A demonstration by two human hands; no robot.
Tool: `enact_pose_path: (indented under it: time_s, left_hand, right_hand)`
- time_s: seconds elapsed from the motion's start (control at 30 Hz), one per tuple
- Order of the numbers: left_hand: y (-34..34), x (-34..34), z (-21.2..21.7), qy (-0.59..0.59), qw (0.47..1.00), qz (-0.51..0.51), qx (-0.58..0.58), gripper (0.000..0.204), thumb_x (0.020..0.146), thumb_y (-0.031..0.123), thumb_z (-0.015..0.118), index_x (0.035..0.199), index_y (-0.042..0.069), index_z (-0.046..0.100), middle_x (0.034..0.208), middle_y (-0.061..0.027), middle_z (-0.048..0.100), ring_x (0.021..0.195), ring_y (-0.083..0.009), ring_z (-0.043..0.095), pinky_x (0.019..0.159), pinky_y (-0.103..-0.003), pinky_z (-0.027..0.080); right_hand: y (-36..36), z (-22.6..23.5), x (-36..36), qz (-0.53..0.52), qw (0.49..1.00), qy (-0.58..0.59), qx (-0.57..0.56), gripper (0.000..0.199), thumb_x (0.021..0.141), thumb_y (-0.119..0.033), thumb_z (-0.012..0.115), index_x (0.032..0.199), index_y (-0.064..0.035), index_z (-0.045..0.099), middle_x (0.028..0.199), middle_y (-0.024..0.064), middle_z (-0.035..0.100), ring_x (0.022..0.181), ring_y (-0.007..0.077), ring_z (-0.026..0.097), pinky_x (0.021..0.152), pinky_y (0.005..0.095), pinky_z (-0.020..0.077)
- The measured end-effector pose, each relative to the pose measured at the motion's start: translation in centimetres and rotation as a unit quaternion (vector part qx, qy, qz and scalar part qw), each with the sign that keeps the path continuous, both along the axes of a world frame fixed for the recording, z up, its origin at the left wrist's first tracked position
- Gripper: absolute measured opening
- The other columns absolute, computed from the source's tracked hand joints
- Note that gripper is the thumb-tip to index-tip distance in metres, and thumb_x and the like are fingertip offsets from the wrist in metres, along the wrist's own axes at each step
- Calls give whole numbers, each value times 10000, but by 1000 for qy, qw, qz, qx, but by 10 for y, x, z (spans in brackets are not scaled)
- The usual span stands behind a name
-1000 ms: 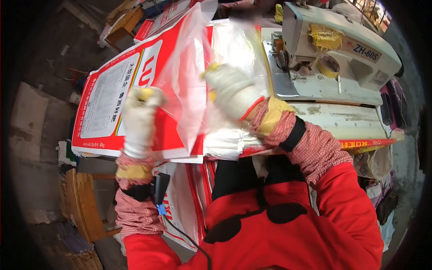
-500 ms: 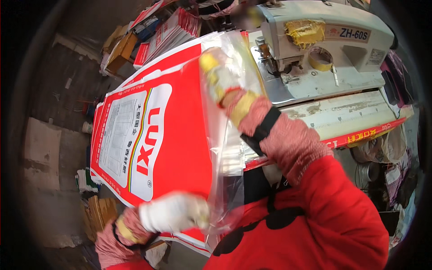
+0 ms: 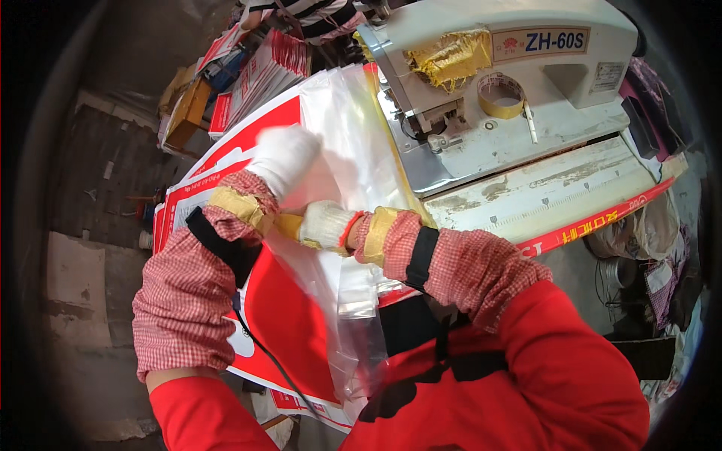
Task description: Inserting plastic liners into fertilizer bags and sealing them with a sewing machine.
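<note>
A stack of red and white printed bags (image 3: 289,319) with clear plastic liners (image 3: 359,113) along their right edge lies in front of me. My left hand (image 3: 286,159), in a white glove, reaches across the upper part of the bags. It is smeared by motion and its fingers cannot be made out. Just below it, my right hand (image 3: 325,227) lies over the bag edge and liner in a white glove with yellow finger parts. Its fingertips run behind my left sleeve, so their grip is hidden.
A pale industrial sewing machine (image 3: 556,83) stands at the right, with a tape roll (image 3: 501,96) on its base. A ruled white ledge (image 3: 556,188) runs below it. Farther back are more folded bags (image 3: 271,71), a cardboard box (image 3: 186,116) and another person's striped clothing (image 3: 320,16).
My left hand has moved up from the bags' near edge to their upper part. My right hand has come down and left from the far end of the liner.
</note>
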State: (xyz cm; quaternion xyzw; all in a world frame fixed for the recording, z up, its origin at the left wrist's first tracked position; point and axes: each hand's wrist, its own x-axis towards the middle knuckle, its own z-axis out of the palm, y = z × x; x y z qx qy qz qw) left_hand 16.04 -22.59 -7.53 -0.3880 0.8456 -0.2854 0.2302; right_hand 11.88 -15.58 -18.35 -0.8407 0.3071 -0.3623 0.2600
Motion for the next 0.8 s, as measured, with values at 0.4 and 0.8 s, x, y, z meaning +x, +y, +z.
enact_pose_path:
  time_s: [0.4, 0.8]
  left_hand:
    - [-38, -51, 83, 45, 984, 98, -139, 243, 755, 126, 494, 962, 66, 607, 968, -154, 621, 881, -306, 613, 730, -414, 497]
    - [-28, -20, 174, 193, 964, 105, -151, 454, 874, 382, 322, 942, 44, 616, 869, -165, 623, 831, -316, 588, 750, -385, 419]
  right_hand:
    - [98, -57, 141, -53, 996, -32, -57, 186, 763, -165, 507, 871, -106, 646, 857, 45, 632, 749, 173, 595, 719, 314, 468]
    - [145, -23, -129, -161, 917, -308, 198, 486, 731, -229, 594, 1181, -92, 469, 997, 125, 583, 892, 260, 561, 752, 329, 455]
